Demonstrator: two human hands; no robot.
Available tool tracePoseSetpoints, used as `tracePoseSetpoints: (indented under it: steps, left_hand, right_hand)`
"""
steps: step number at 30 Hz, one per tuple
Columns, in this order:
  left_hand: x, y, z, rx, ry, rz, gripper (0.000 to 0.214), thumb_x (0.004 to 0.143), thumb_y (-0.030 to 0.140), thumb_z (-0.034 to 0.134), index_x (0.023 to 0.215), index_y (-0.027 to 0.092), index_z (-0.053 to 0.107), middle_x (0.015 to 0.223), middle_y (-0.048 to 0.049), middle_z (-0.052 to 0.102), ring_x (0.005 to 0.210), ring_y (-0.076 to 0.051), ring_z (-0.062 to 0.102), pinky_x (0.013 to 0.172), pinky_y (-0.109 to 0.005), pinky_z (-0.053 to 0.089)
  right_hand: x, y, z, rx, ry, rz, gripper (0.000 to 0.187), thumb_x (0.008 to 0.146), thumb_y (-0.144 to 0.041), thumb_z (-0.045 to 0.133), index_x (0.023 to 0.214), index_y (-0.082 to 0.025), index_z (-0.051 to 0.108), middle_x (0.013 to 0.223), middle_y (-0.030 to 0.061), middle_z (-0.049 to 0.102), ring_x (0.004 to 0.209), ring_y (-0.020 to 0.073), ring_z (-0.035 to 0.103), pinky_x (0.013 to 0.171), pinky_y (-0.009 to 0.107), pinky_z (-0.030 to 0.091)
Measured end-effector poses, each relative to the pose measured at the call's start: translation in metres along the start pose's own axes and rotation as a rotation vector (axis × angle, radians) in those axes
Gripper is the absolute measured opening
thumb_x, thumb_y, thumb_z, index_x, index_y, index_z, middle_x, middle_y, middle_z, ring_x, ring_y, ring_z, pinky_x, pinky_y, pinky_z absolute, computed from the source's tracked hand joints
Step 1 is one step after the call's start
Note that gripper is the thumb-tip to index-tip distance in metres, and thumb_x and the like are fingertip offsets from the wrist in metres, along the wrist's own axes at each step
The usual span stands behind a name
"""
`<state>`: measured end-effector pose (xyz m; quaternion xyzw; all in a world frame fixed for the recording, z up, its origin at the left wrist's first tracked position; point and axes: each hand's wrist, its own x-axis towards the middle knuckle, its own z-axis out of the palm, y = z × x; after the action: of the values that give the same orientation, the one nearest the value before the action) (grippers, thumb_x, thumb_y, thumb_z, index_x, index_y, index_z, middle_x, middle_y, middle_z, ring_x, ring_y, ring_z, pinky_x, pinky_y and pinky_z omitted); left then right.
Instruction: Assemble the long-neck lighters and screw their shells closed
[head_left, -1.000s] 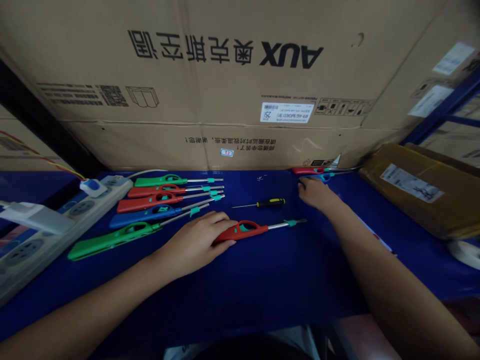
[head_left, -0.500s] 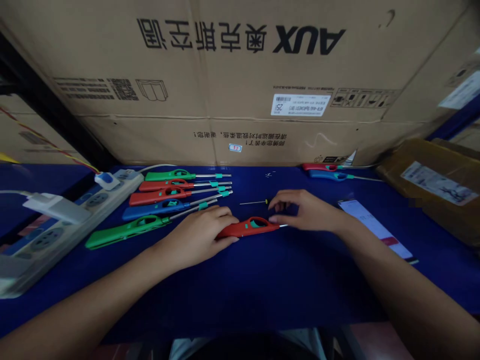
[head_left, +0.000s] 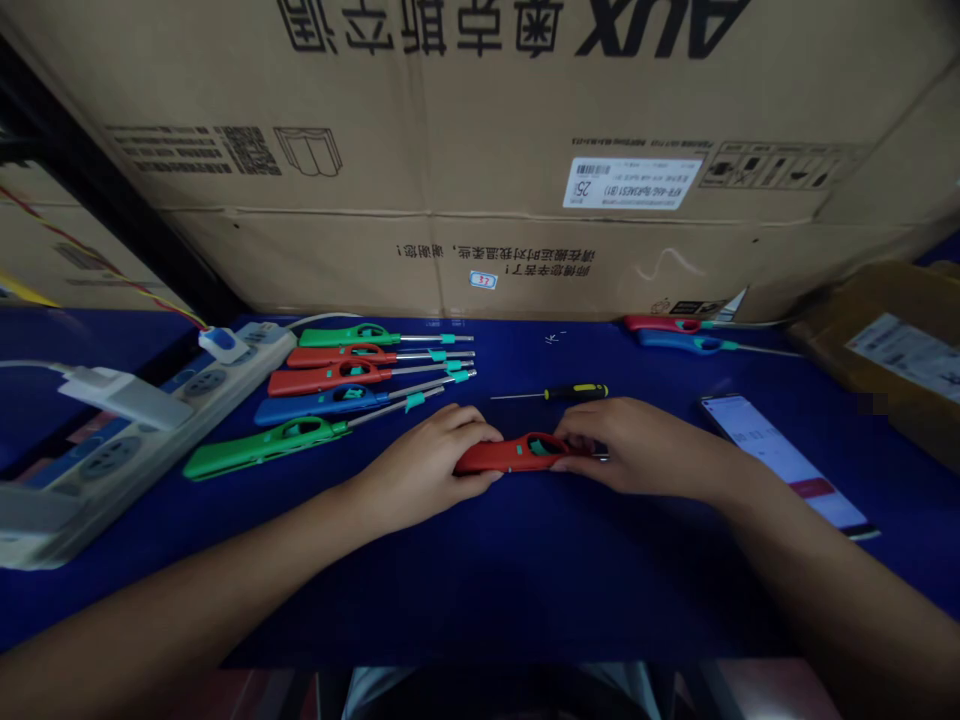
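Note:
A red long-nosed lighter lies crosswise in front of me, held at both ends. My left hand is closed around the butt of its handle. Thumb and fingers of my right hand pinch the front end, where the metal tube starts; most of the tube is hidden by the hand. Just behind the lighter rests a screwdriver with a black and yellow handle, its thin shaft pointing left. Several green, red and blue lighters, among them a green one, lie in a row to the left.
A power strip with plugs runs along the left. At the right lie a phone, a blue lighter and a red lighter near a taped carton. A large cardboard box walls off the back.
My right hand has moved from beside the screwdriver handle down onto the lighter's front end, and the screwdriver handle now shows fully. The view has tilted down slightly. My left hand keeps its hold.

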<state>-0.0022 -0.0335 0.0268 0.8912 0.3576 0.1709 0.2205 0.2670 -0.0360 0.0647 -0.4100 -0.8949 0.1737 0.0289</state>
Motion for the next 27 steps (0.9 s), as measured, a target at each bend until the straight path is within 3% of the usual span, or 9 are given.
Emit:
tracePoseSetpoints:
  steps: [5,9,14,20,23,27]
  left_hand:
    - [0.002,-0.001,0.001,-0.03,0.002,-0.004,0.023,0.09,0.027,0.07,0.111,0.022,0.067,0.109,-0.0039,0.065,0.103,-0.021,0.063,0.093,-0.036,0.052]
    - [0.003,-0.002,0.0,-0.04,0.011,-0.021,0.025,0.089,0.029,0.071,0.113,0.021,0.066,0.107,-0.0049,0.066,0.099,-0.021,0.065,0.091,-0.036,0.054]
    - [0.002,-0.004,0.0,-0.085,0.058,-0.009,0.047,0.086,0.029,0.075,0.129,0.021,0.057,0.122,-0.0065,0.066,0.111,-0.022,0.065,0.101,-0.039,0.053]
    - [0.0,-0.007,-0.001,0.031,0.132,-0.03,0.077,0.08,0.037,0.081,0.145,0.025,0.043,0.141,-0.0107,0.049,0.133,-0.029,0.05,0.115,-0.049,0.042]
    - [0.0,-0.007,-0.003,0.135,0.182,0.022,0.068,0.076,0.037,0.083,0.136,0.025,0.053,0.137,-0.0097,0.047,0.128,-0.03,0.048,0.113,-0.052,0.042]
    - [-0.001,-0.004,-0.005,0.186,0.176,0.066,0.039,0.08,0.038,0.081,0.112,0.023,0.066,0.119,-0.0065,0.054,0.112,-0.026,0.051,0.101,-0.046,0.049]
  right_hand:
    - [-0.001,0.001,0.0,-0.041,-0.023,-0.02,0.023,0.098,-0.036,0.058,0.102,-0.02,0.073,0.09,0.0059,0.072,0.078,0.0198,0.066,0.07,0.031,0.045]
    - [-0.003,0.005,-0.001,-0.083,0.048,-0.043,0.027,0.102,-0.035,0.05,0.102,-0.022,0.073,0.089,0.0046,0.073,0.08,0.0194,0.068,0.071,0.031,0.045]
    - [-0.003,0.013,-0.001,-0.17,0.17,-0.056,0.028,0.103,-0.031,0.047,0.096,-0.019,0.072,0.088,0.0057,0.072,0.078,0.0197,0.066,0.07,0.031,0.044]
    - [0.007,0.018,0.009,-0.28,0.247,0.02,0.024,0.102,-0.022,0.047,0.097,-0.016,0.07,0.095,0.0083,0.073,0.085,0.022,0.067,0.074,0.032,0.046]
    - [0.011,0.02,0.013,-0.353,0.263,0.039,0.024,0.102,-0.023,0.049,0.093,-0.016,0.07,0.09,0.0077,0.072,0.085,0.0223,0.065,0.074,0.032,0.046]
    - [0.015,0.024,0.016,-0.357,0.329,0.073,0.025,0.103,-0.023,0.048,0.092,-0.016,0.07,0.088,0.007,0.072,0.086,0.0223,0.064,0.076,0.033,0.047]
